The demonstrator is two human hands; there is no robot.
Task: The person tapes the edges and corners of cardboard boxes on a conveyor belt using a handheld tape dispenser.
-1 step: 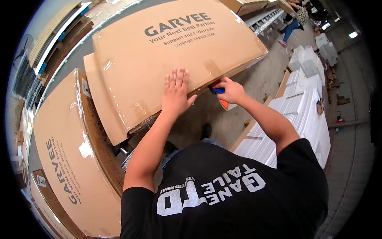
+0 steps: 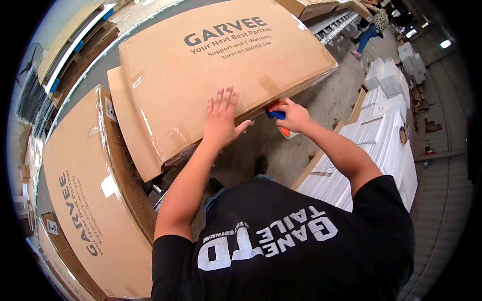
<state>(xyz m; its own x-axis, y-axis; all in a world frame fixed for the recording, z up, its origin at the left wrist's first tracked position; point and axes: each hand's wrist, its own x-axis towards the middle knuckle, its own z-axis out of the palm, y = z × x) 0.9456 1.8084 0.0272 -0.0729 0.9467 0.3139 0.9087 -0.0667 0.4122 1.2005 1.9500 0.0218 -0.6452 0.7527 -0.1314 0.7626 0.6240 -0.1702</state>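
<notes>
A large brown cardboard box (image 2: 181, 100) with dark printing lies flat before me, clear tape shining along its left end. My left hand (image 2: 221, 123) rests open on top of it by the near edge, thumb spread toward the right. At that same edge, farther right, my right hand (image 2: 292, 116) is closed round a blue and orange tape dispenser (image 2: 277, 115). The tool is against the box's near side, and my fingers and the box edge partly hide it. A short strip of tape (image 2: 266, 84) shows on the top just above the tool.
Another printed box (image 2: 85, 160) lies to the left, with a metal roller frame (image 2: 157, 190) showing in the gap. Wrapped white flat packs (image 2: 371, 140) are stacked at right. Pallets (image 2: 83, 50) stand at far left. A roller conveyor (image 2: 336, 27) and a person (image 2: 369, 37) are beyond.
</notes>
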